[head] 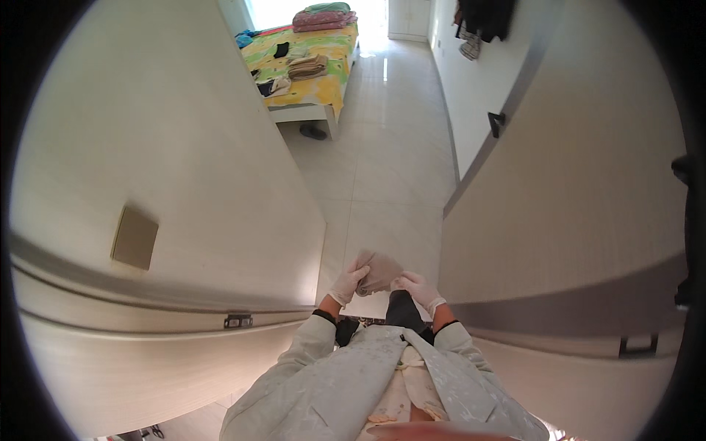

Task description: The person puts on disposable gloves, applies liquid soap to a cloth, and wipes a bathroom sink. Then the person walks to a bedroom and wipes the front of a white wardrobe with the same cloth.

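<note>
My left hand [347,284], in a thin white glove, grips a folded greyish-pink cloth [381,270] with the thumb on top. A small rolled edge shows beneath that thumb. At the cloth's right side, my right hand [419,289], also gloved, pinches its lower corner between the fingers. The cloth is held in front of my body, above the tiled floor [394,226]. Under my hands a dark trouser leg [401,308] shows, and I wear a pale patterned jacket [347,364].
I stand in a doorway between a white wall [165,138] with a switch plate [135,238] and an opened door [562,193] with a black handle [496,124]. Beyond, a bed [325,96] bears folded clothes [308,67] and folded bedding [324,20]. A dark slipper [313,132] lies by it.
</note>
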The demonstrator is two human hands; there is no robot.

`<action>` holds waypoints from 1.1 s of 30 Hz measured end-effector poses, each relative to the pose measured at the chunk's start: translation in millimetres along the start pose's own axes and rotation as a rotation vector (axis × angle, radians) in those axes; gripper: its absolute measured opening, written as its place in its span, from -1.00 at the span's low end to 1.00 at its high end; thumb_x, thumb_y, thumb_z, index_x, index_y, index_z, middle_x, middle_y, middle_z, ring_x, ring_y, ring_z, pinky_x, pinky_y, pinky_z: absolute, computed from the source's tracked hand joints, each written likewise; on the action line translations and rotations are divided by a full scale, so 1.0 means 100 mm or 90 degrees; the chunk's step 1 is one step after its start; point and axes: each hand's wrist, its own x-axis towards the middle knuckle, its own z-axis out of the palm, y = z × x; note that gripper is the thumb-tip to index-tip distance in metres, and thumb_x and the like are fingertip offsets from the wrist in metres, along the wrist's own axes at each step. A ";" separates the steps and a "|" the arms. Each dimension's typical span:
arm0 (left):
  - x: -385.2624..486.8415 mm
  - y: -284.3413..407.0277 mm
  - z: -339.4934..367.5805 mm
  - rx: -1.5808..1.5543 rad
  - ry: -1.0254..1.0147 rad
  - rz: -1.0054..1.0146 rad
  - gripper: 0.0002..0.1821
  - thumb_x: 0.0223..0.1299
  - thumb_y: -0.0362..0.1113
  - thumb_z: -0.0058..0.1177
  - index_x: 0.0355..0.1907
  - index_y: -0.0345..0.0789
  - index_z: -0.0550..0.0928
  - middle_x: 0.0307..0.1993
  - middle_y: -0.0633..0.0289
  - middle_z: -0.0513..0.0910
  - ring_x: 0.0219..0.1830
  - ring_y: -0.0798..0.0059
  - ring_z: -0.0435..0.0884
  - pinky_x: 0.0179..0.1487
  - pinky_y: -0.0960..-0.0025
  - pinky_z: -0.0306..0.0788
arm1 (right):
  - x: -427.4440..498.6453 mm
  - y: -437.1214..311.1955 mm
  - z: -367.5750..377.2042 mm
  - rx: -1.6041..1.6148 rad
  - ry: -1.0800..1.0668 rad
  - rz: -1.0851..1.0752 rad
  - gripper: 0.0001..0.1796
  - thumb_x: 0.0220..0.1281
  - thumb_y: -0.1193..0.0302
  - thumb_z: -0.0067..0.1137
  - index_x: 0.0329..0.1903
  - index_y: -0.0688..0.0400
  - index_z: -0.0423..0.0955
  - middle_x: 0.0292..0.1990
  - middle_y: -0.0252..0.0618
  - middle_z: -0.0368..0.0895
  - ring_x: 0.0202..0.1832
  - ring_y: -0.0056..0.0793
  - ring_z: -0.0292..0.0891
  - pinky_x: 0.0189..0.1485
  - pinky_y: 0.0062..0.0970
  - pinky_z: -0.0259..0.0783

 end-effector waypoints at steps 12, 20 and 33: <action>1.40 1.32 -0.19 -0.124 0.319 0.258 -0.56 0.33 -0.15 0.00 0.21 -0.22 0.37 -0.02 0.22 0.58 -0.10 0.36 0.61 -0.25 0.28 0.55 | 2.44 -0.43 -1.31 0.160 -0.061 -0.006 -0.66 0.38 0.34 0.00 0.08 0.25 0.52 -0.15 -0.33 0.63 -0.14 -0.58 0.54 -0.02 -0.56 0.44; 2.25 1.54 -0.83 -0.229 0.434 0.294 -0.59 0.35 -0.19 -0.04 0.20 -0.26 0.37 0.03 0.15 0.55 0.00 0.24 0.58 -0.15 0.22 0.54 | 3.56 -0.81 -1.53 0.101 -0.129 0.019 -0.65 0.37 0.35 0.01 0.08 0.28 0.51 -0.12 -0.28 0.63 -0.11 -0.56 0.55 0.01 -0.57 0.45; 4.27 3.19 -2.21 -0.195 0.703 0.384 -0.83 0.25 -0.45 -0.05 -0.13 -0.41 0.38 -0.23 0.00 0.52 -0.37 0.18 0.60 -0.26 0.19 0.52 | 5.62 -1.83 -1.82 0.068 0.035 0.071 -0.68 0.39 0.36 -0.03 0.07 0.23 0.52 -0.04 -0.27 0.60 -0.05 -0.50 0.54 0.06 -0.49 0.46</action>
